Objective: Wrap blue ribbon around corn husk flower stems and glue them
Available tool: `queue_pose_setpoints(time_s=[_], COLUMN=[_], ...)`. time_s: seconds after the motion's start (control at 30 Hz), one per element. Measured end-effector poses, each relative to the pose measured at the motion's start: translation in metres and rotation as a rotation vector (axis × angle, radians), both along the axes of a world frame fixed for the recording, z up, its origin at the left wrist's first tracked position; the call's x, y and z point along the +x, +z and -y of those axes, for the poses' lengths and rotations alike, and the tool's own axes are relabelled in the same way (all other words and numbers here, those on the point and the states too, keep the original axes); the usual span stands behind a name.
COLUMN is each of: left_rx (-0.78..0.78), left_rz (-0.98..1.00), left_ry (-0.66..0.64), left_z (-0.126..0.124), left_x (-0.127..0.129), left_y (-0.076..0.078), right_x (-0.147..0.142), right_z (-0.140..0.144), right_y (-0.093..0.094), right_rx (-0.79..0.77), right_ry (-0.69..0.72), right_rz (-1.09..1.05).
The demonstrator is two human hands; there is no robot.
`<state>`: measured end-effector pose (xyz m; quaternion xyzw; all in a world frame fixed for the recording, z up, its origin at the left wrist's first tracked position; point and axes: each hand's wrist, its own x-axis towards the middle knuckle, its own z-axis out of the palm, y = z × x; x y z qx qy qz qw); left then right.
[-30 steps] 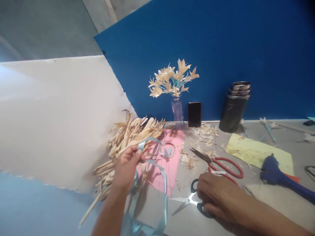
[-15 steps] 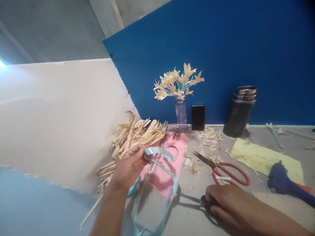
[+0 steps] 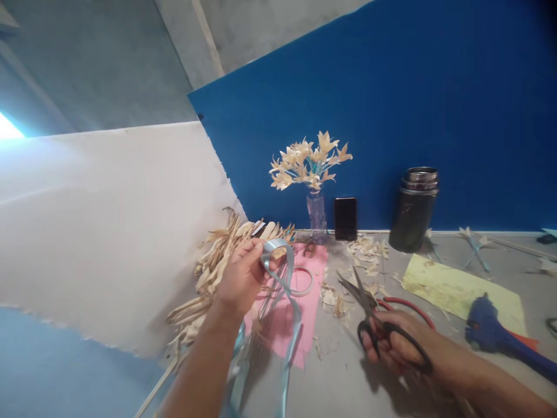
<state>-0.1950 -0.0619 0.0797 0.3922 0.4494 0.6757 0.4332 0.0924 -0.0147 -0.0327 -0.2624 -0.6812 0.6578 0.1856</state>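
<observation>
My left hand (image 3: pixel 243 276) pinches a light blue satin ribbon (image 3: pixel 292 305); it loops over near the fingertips and trails down toward the bottom of the view. My right hand (image 3: pixel 404 342) holds black-handled scissors (image 3: pixel 359 290), their blades parted and pointing up and left, away from the ribbon. Just behind them lies a red-handled pair of scissors (image 3: pixel 411 307), partly covered by my right hand. Beneath the ribbon are pink paper (image 3: pixel 311 313) and thin wires. A bundle of dried husks (image 3: pixel 221 261) lies behind my left hand.
Cream husk flowers (image 3: pixel 308 159) stand in a clear vase (image 3: pixel 317 217) beside a black phone (image 3: pixel 345 218). A dark flask (image 3: pixel 413 209) is at the back. On the right are yellow paper (image 3: pixel 461 290) and a blue glue gun (image 3: pixel 483 322). Husk scraps (image 3: pixel 368 249) litter the table.
The right hand has lifted and turned the scissors so that their open blades now point upward. My left hand has shifted slightly right and up with the ribbon, which now hangs more upright.
</observation>
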Motion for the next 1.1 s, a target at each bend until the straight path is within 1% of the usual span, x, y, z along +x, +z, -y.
queue_pose_setpoints(time_s=[0.1, 0.2, 0.23, 0.3, 0.4, 0.47, 0.53, 0.6, 0.67, 0.7, 0.77, 0.83, 0.9, 0.97, 1.03, 1.1], left_rx=[-0.034, -0.066, -0.079, -0.101, -0.198, -0.308, -0.341, -0.267, -0.204, -0.209, -0.270, -0.325, -0.340, -0.341, -0.339, -0.344], left_rz=[-0.012, -0.044, -0.077, -0.190, -0.326, -0.369, -0.451, -0.498, -0.439, -0.384, -0.293, -0.243, -0.208, -0.201, -0.213, -0.228], left_ry=[-0.105, -0.201, -0.231, -0.286, -0.380, -0.473, -0.520, -0.508, -0.487, -0.488, -0.491, -0.477, -0.458, -0.443, -0.421, -0.397], left_z=[0.004, 0.012, 0.015, 0.021, 0.026, 0.027, 0.025, 0.021, 0.015, 0.013, 0.010, 0.009, 0.010, 0.012, 0.014, 0.016], left_x=[0.021, 0.040, 0.044, 0.048, 0.046, 0.042, 0.038, 0.038, 0.041, 0.043, 0.048, 0.052, 0.053, 0.052, 0.049, 0.046], left_y=[-0.006, -0.023, -0.030, -0.045, -0.061, -0.065, -0.063, -0.059, -0.057, -0.057, -0.062, -0.069, -0.075, -0.079, -0.082, -0.084], right_x=[-0.011, -0.020, -0.021, -0.021, -0.016, -0.014, -0.014, -0.016, -0.021, -0.024, -0.029, -0.032, -0.033, -0.032, -0.030, -0.028], right_z=[0.020, 0.029, 0.029, 0.027, 0.022, 0.019, 0.018, 0.020, 0.024, 0.026, 0.030, 0.032, 0.032, 0.032, 0.032, 0.032], right_y=[-0.002, -0.006, -0.007, -0.004, 0.008, 0.016, 0.021, 0.021, 0.017, 0.015, 0.011, 0.007, 0.005, 0.006, 0.010, 0.015], right_rx=[-0.176, -0.320, -0.342, -0.325, -0.191, -0.102, -0.043, 0.004, 0.028, 0.035, 0.061, 0.117, 0.138, 0.076, -0.024, -0.081], right_ry=[0.148, 0.159, 0.147, 0.102, 0.007, -0.027, -0.035, -0.039, -0.044, -0.052, -0.085, -0.142, -0.171, -0.154, -0.105, -0.061], right_rz=[-0.180, -0.257, -0.266, -0.265, -0.208, -0.121, -0.002, 0.091, 0.129, 0.136, 0.155, 0.176, 0.173, 0.144, 0.116, 0.102])
